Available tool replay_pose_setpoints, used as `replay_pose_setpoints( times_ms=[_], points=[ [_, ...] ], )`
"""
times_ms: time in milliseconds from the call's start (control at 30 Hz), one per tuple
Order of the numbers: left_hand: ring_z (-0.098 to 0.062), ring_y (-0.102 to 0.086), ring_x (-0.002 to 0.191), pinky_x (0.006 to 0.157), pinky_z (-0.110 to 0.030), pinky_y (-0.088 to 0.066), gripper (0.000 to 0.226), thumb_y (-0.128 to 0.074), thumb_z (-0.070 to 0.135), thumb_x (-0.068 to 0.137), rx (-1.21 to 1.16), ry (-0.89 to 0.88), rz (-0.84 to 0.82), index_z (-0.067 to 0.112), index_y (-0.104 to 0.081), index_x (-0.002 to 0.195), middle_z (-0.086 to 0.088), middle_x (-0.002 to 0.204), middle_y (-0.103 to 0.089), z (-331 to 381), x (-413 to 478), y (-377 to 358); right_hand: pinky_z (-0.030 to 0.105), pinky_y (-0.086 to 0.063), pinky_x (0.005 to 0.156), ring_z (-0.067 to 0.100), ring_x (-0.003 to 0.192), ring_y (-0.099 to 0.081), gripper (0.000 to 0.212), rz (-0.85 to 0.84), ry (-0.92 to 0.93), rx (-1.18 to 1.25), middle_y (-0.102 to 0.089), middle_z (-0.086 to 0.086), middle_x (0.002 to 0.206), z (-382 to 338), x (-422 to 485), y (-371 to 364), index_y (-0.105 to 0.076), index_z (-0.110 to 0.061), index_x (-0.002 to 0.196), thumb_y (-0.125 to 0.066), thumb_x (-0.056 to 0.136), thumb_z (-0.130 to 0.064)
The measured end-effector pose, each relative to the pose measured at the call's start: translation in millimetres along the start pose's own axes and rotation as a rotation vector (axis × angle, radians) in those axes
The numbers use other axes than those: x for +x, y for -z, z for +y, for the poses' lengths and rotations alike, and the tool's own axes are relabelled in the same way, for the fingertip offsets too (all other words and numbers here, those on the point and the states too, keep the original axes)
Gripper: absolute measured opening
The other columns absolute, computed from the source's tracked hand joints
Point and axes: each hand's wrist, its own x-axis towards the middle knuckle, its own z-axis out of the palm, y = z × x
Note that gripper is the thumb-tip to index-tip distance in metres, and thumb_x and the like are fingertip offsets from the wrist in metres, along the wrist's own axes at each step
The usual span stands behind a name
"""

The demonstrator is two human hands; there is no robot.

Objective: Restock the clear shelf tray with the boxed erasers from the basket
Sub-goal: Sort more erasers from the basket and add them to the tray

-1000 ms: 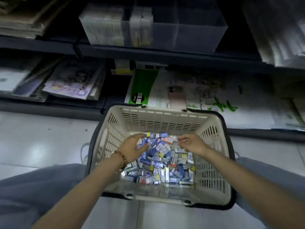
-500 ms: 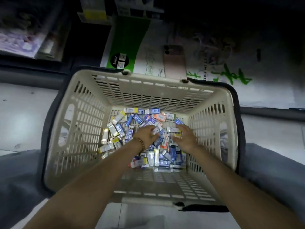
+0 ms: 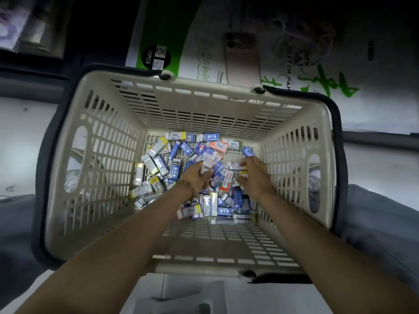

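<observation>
A beige plastic basket [image 3: 102,168] stands on the floor between my knees. Its bottom holds a loose pile of boxed erasers [image 3: 172,162] in blue, white, yellow and orange wrappers. Both my hands are down inside it, on the pile. My left hand [image 3: 196,177], with a bead bracelet on the wrist, has its fingers curled around a white eraser box. My right hand [image 3: 257,175] pinches a white and yellow box between thumb and fingers. The clear shelf tray is out of view.
Dark handles [image 3: 337,141] lie folded down along the basket rim. Behind the basket, on the bottom shelf, a phone [image 3: 242,57] lies on packs of sketch paper [image 3: 163,30]. White floor tiles [image 3: 20,137] and my grey trouser legs [image 3: 381,223] flank the basket.
My head has tipped down and closer, so the upper shelf with the clear tray left the view. Both hands went deeper into the pile and closed on boxes.
</observation>
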Motion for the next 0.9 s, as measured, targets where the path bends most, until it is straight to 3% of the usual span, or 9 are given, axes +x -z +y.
replay_pose_setpoints(
  times_ms=[100,233,300,400,533,633,733,833,900],
  points=[
    [-0.008,-0.055,0.054,0.053,-0.024,-0.051,0.03,-0.05,0.025,0.095,-0.259,0.099,-0.023,0.0,-0.051,0.112,-0.004,0.076,-0.06,0,-4,14,0.033,-0.043,0.09,0.02,0.11,-0.048,0.031,-0.04,-0.055,0.003,-0.049,0.002,0.12,-4,9,6,-0.055,-0.014,0.113,-0.068,0.085,-0.017],
    [-0.002,-0.052,0.046,0.045,-0.016,-0.046,0.032,-0.056,0.037,0.091,-0.395,0.164,-0.041,0.007,-0.054,0.103,-0.005,0.089,-0.069,5,-10,30,0.029,-0.045,0.079,0.016,0.087,-0.057,0.027,-0.117,-0.129,-0.015,-0.062,0.006,0.101,-12,18,24,-0.067,-0.006,0.105,-0.069,0.083,-0.023],
    [-0.006,-0.053,0.054,0.049,-0.016,-0.049,0.042,-0.059,0.046,0.086,-0.388,0.173,-0.034,0.008,-0.056,0.104,0.002,0.076,-0.068,10,-13,30,0.031,-0.052,0.084,0.023,0.089,-0.064,0.028,-0.155,-0.184,0.196,-0.066,0.013,0.107,-21,23,41,-0.066,-0.002,0.11,-0.065,0.087,-0.017],
    [-0.014,-0.054,0.071,0.066,-0.022,-0.051,0.051,-0.062,0.058,0.077,-0.413,0.127,-0.043,0.013,-0.061,0.101,0.001,0.078,-0.06,23,-18,25,0.02,-0.058,0.068,0.017,0.073,-0.07,0.035,-0.33,-0.226,0.606,-0.063,0.016,0.111,-43,19,62,-0.056,0.005,0.122,-0.06,0.088,-0.006],
    [-0.017,-0.053,0.072,0.082,-0.035,-0.05,0.039,-0.07,0.052,0.074,-0.506,0.068,-0.018,0.016,-0.061,0.087,0.007,0.061,-0.061,34,-25,15,0.021,-0.056,0.079,0.015,0.083,-0.07,0.036,-0.545,-0.188,0.734,-0.067,0.009,0.102,-59,1,66,-0.055,-0.001,0.123,-0.061,0.088,-0.007],
    [-0.02,-0.066,0.076,0.085,-0.034,-0.055,0.034,-0.068,0.038,0.082,-0.548,0.134,0.045,0.011,-0.056,0.099,-0.001,0.075,-0.067,34,-30,25,0.032,-0.049,0.095,0.018,0.1,-0.061,0.031,-0.437,-0.191,0.364,-0.062,0.008,0.115,-37,-11,60,-0.058,-0.007,0.121,-0.059,0.091,-0.018],
    [-0.02,-0.071,0.076,0.07,-0.032,-0.059,0.033,-0.06,0.028,0.089,-0.665,0.238,-0.008,-0.001,-0.056,0.104,-0.015,0.091,-0.07,23,-38,47,0.031,-0.042,0.085,0.027,0.105,-0.055,0.028,-0.423,-0.208,-0.152,-0.059,0.008,0.106,-16,-27,32,-0.055,-0.006,0.112,-0.061,0.09,-0.023],
    [-0.022,-0.072,0.076,0.062,-0.033,-0.059,0.041,-0.053,0.023,0.094,-0.689,0.247,-0.077,-0.001,-0.044,0.125,-0.011,0.091,-0.072,8,-50,61,0.033,-0.041,0.092,0.031,0.118,-0.051,0.043,-0.403,-0.249,-0.163,-0.054,0.015,0.129,-14,-35,10,-0.052,-0.002,0.124,-0.064,0.088,-0.023],
    [-0.023,-0.071,0.084,0.072,-0.039,-0.059,0.064,-0.062,0.026,0.086,-0.668,0.271,-0.081,0.002,-0.034,0.138,-0.011,0.119,-0.062,0,-53,68,0.031,-0.042,0.096,0.029,0.119,-0.053,0.039,-0.39,-0.253,-0.005,-0.057,0.015,0.128,-16,-34,11,-0.061,-0.001,0.118,-0.067,0.086,-0.021]
  ],
)
